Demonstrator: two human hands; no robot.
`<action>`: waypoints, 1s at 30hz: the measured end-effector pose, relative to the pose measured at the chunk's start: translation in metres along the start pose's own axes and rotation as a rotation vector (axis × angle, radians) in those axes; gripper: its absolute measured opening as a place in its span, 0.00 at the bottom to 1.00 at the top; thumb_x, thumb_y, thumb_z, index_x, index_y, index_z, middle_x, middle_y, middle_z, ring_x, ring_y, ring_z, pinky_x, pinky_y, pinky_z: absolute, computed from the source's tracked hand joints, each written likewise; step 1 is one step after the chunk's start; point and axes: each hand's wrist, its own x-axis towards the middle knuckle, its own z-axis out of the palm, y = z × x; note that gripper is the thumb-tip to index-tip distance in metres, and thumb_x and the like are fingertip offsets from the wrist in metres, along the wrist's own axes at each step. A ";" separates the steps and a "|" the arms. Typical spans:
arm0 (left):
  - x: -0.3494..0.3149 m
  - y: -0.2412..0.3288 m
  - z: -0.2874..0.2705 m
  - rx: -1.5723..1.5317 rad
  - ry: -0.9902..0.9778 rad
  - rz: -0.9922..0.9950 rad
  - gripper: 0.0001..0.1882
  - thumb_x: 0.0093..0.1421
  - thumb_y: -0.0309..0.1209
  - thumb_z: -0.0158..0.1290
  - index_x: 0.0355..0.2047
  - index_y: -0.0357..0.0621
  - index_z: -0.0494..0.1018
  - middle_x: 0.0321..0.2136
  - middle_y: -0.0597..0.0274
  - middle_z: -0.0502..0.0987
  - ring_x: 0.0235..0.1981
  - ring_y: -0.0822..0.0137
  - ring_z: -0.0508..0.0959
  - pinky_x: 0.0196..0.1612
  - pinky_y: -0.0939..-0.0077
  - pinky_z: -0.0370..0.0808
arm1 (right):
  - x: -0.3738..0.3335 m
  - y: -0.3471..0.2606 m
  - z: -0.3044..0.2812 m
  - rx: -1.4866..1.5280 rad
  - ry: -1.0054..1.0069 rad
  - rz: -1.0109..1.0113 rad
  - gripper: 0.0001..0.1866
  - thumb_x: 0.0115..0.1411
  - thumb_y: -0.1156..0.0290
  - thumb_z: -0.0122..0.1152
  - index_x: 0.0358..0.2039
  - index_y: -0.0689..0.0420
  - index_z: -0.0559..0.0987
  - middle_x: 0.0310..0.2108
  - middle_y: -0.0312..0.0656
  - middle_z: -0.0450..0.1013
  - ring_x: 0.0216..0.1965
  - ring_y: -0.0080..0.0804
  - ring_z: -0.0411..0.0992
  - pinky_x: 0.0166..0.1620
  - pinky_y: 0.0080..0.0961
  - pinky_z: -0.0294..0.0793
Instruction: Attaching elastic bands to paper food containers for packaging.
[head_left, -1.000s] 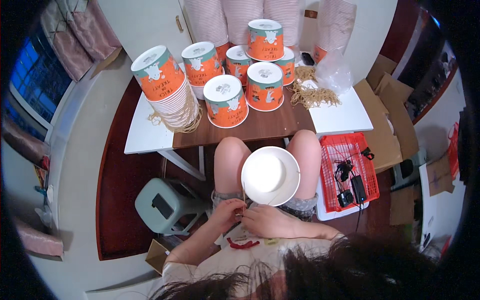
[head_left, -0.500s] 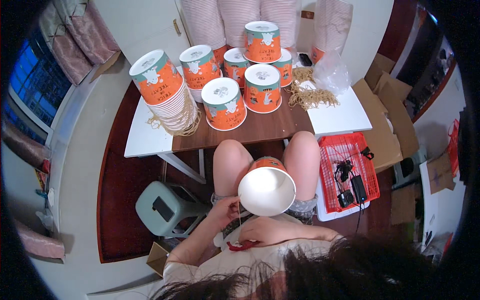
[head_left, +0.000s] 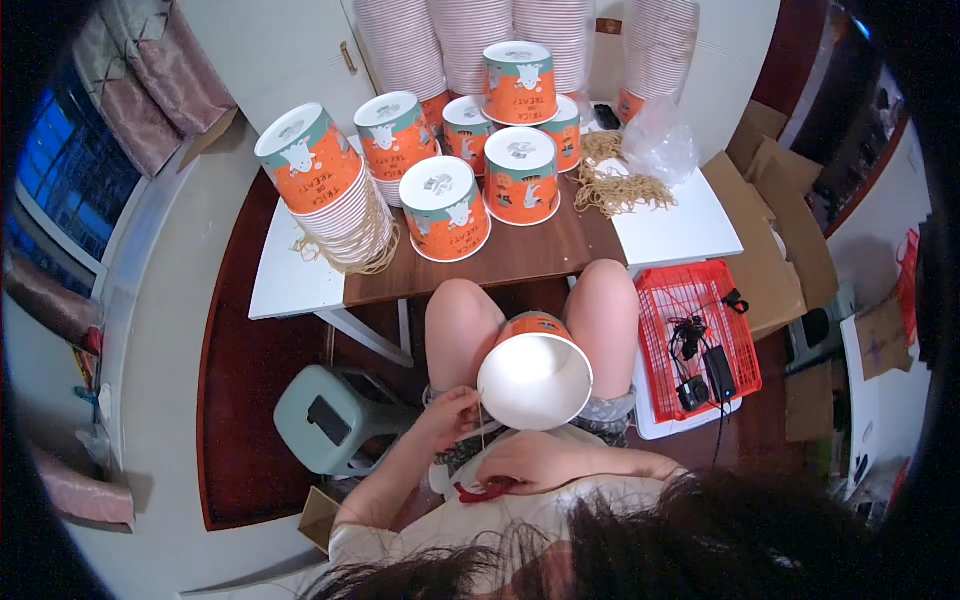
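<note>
A paper bucket (head_left: pixel 536 382), white inside and orange outside, lies tipped between my knees with its mouth facing me. My left hand (head_left: pixel 452 415) is closed at the left side of its rim, pinching a thin tan cord (head_left: pixel 482 425). From there the cord runs down toward my right hand (head_left: pixel 530 462), whose fingers are curled in front of my shirt. By those fingertips shows a red piece (head_left: pixel 482 492), mostly covered, so its kind is unclear. What else the right fingers hold is hidden.
Upside-down orange buckets (head_left: pixel 445 210) stand on the brown-and-white table (head_left: pixel 480 268). Tan cords (head_left: pixel 625 192) lie by a clear plastic bag (head_left: pixel 662 140). A red basket (head_left: pixel 745 375) with chargers sits right; a grey-green stool (head_left: pixel 300 425) with a phone stands left.
The view has shifted slightly. Both hands, the bucket and the cord keep nearly the same positions.
</note>
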 end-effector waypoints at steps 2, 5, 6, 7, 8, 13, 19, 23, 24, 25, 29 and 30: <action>0.004 0.006 0.000 0.098 0.018 0.006 0.06 0.56 0.32 0.47 0.25 0.46 0.67 0.19 0.73 0.65 0.19 0.79 0.64 0.18 0.85 0.60 | -0.003 -0.013 -0.015 -0.125 -0.056 0.103 0.17 0.43 0.69 0.56 0.37 0.55 0.69 0.30 0.40 0.68 0.33 0.39 0.68 0.33 0.31 0.68; 0.011 0.018 -0.001 0.561 0.096 0.519 0.07 0.55 0.32 0.49 0.28 0.41 0.68 0.25 0.67 0.70 0.26 0.75 0.70 0.29 0.82 0.68 | -0.015 -0.026 -0.027 -0.292 0.040 0.111 0.16 0.45 0.67 0.54 0.37 0.55 0.69 0.28 0.39 0.67 0.31 0.38 0.68 0.32 0.31 0.69; 0.011 0.023 0.007 0.562 0.088 0.525 0.07 0.55 0.32 0.49 0.28 0.41 0.68 0.25 0.67 0.70 0.26 0.75 0.70 0.29 0.82 0.68 | -0.018 -0.030 -0.033 -0.301 0.042 0.115 0.16 0.45 0.67 0.54 0.37 0.55 0.69 0.28 0.39 0.67 0.31 0.38 0.68 0.32 0.31 0.69; 0.008 0.032 0.023 0.582 0.088 0.547 0.08 0.53 0.32 0.50 0.26 0.41 0.68 0.23 0.66 0.71 0.25 0.74 0.70 0.28 0.81 0.68 | -0.021 -0.034 -0.038 -0.343 0.051 0.092 0.15 0.45 0.67 0.53 0.36 0.55 0.69 0.28 0.39 0.67 0.29 0.37 0.69 0.30 0.31 0.69; 0.007 0.038 0.034 0.602 0.088 0.572 0.08 0.52 0.33 0.52 0.23 0.41 0.68 0.22 0.64 0.71 0.24 0.72 0.70 0.27 0.79 0.67 | -0.023 -0.038 -0.044 -0.388 0.059 0.068 0.14 0.45 0.66 0.51 0.34 0.56 0.70 0.28 0.38 0.68 0.28 0.37 0.70 0.28 0.31 0.70; 0.013 0.056 0.031 1.292 0.044 1.005 0.11 0.45 0.31 0.53 0.15 0.40 0.64 0.15 0.56 0.67 0.17 0.63 0.68 0.21 0.70 0.64 | -0.013 -0.054 -0.056 -0.493 0.116 -0.043 0.13 0.46 0.67 0.51 0.33 0.55 0.71 0.25 0.37 0.66 0.25 0.33 0.70 0.26 0.28 0.71; -0.036 0.130 0.050 1.123 0.290 1.364 0.07 0.45 0.26 0.48 0.15 0.38 0.63 0.15 0.53 0.66 0.19 0.59 0.70 0.23 0.69 0.66 | 0.014 -0.072 -0.091 -0.539 0.170 -0.180 0.11 0.43 0.70 0.55 0.30 0.56 0.72 0.21 0.36 0.63 0.22 0.29 0.67 0.23 0.24 0.68; -0.094 0.214 0.045 1.215 0.820 1.707 0.03 0.43 0.23 0.49 0.17 0.40 0.65 0.15 0.52 0.66 0.17 0.57 0.70 0.20 0.69 0.67 | 0.055 -0.082 -0.115 -0.964 0.249 -0.248 0.09 0.38 0.69 0.55 0.24 0.55 0.71 0.24 0.35 0.62 0.29 0.29 0.64 0.34 0.23 0.64; -0.113 0.237 0.036 1.339 0.947 1.894 0.04 0.42 0.22 0.49 0.19 0.41 0.65 0.19 0.55 0.67 0.19 0.57 0.70 0.19 0.67 0.68 | 0.074 -0.071 -0.122 -0.991 0.229 -0.286 0.08 0.39 0.69 0.54 0.24 0.55 0.72 0.25 0.36 0.63 0.31 0.29 0.64 0.36 0.24 0.63; -0.128 0.258 0.029 1.414 1.114 1.986 0.06 0.41 0.22 0.50 0.20 0.42 0.64 0.23 0.57 0.67 0.20 0.57 0.70 0.19 0.66 0.68 | 0.095 -0.058 -0.129 -1.065 0.280 -0.316 0.08 0.40 0.69 0.54 0.24 0.56 0.72 0.26 0.36 0.63 0.32 0.29 0.64 0.36 0.25 0.63; -0.149 0.324 0.002 1.569 1.500 2.031 0.08 0.42 0.26 0.52 0.21 0.43 0.63 0.24 0.58 0.66 0.20 0.56 0.72 0.20 0.66 0.70 | 0.189 -0.007 -0.166 -1.210 0.511 -0.487 0.08 0.42 0.69 0.51 0.25 0.56 0.73 0.28 0.36 0.65 0.34 0.28 0.64 0.36 0.26 0.62; -0.142 0.337 -0.003 1.572 1.498 2.054 0.08 0.42 0.26 0.52 0.21 0.43 0.63 0.24 0.58 0.66 0.20 0.56 0.72 0.20 0.66 0.70 | 0.208 0.007 -0.176 -1.213 0.547 -0.495 0.08 0.43 0.69 0.50 0.25 0.56 0.73 0.29 0.36 0.65 0.35 0.29 0.64 0.36 0.26 0.62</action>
